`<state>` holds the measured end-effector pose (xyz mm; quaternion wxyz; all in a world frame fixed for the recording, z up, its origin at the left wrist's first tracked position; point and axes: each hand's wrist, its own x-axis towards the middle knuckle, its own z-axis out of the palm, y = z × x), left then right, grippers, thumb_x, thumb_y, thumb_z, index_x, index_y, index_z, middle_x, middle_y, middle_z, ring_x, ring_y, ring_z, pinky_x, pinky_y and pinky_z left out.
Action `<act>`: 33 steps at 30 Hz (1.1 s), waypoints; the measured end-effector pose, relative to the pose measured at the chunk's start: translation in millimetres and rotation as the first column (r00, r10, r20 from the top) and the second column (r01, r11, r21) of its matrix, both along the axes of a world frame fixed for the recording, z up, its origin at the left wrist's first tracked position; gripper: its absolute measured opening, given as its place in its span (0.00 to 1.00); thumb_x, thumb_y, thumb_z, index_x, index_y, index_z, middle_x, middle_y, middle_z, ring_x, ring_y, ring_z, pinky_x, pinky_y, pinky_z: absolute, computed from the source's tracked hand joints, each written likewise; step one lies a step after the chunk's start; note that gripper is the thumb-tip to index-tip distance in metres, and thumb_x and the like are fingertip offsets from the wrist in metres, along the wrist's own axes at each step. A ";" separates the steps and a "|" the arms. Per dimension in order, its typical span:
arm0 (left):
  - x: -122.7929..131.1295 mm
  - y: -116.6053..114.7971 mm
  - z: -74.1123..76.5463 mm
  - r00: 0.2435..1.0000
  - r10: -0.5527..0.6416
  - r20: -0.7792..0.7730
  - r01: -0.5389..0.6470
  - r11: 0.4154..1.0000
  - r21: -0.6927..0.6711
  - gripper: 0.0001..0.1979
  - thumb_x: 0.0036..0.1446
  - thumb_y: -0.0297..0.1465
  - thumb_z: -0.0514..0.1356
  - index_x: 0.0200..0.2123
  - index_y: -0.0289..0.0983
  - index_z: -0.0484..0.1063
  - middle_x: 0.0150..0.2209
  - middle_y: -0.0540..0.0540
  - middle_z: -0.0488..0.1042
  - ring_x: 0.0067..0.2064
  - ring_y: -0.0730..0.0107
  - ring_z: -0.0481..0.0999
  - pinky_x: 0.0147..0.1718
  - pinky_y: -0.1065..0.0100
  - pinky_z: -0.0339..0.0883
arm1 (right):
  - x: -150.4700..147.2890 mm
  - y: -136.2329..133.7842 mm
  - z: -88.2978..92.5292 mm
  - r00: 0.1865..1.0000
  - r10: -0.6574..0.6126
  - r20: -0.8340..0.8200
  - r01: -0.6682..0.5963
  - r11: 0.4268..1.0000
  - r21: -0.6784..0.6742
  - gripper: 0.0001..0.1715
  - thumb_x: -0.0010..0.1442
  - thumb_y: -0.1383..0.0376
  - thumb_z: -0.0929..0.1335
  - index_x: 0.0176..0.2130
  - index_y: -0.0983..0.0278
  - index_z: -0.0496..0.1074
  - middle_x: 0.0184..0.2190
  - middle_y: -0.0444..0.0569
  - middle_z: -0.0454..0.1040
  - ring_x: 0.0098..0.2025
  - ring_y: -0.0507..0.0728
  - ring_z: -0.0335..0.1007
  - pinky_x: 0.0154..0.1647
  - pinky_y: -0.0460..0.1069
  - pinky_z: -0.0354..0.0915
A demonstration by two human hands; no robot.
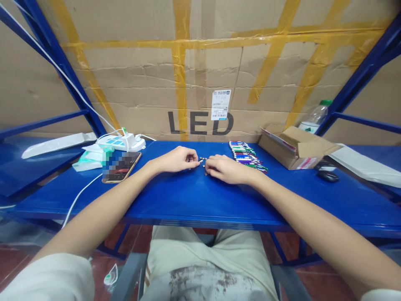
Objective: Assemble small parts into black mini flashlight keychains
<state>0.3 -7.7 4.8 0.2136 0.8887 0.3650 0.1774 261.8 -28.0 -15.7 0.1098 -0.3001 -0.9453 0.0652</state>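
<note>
My left hand [179, 159] rests at the middle of the table, thumb and forefinger pinched on a small silvery piece [201, 161] too small to name. Facing it, my right hand [226, 169] has its fingers curled together over the tabletop, with a small round metal piece [206, 173] at the fingertips. Between the hands lie several small round metal pieces [203, 158] that look like button cells. Beyond my right hand is a row of small metallic-coloured tubes with wrist straps [239, 154], like mini flashlights, in blue, green, red and purple.
On the blue table [175, 200], a phone [125, 167], a power strip [134, 143] and a green-white packet [90, 159] lie left. An opened cardboard box [297, 148], a black mouse [327, 176] and a plastic bottle [316, 115] are right. A cardboard wall [140, 92] closes the back.
</note>
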 end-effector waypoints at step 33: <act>-0.5 4.2 -2.8 1.000 0.000 0.022 -0.001 0.999 0.054 0.17 0.68 0.45 0.63 0.42 0.36 0.79 0.37 0.44 0.83 0.36 0.64 0.79 0.36 0.67 0.66 | 14.2 5.6 7.1 0.996 -0.051 0.078 0.058 0.994 -0.090 0.12 0.77 0.63 0.65 0.42 0.61 0.78 0.42 0.53 0.82 0.45 0.63 0.74 0.47 0.54 0.62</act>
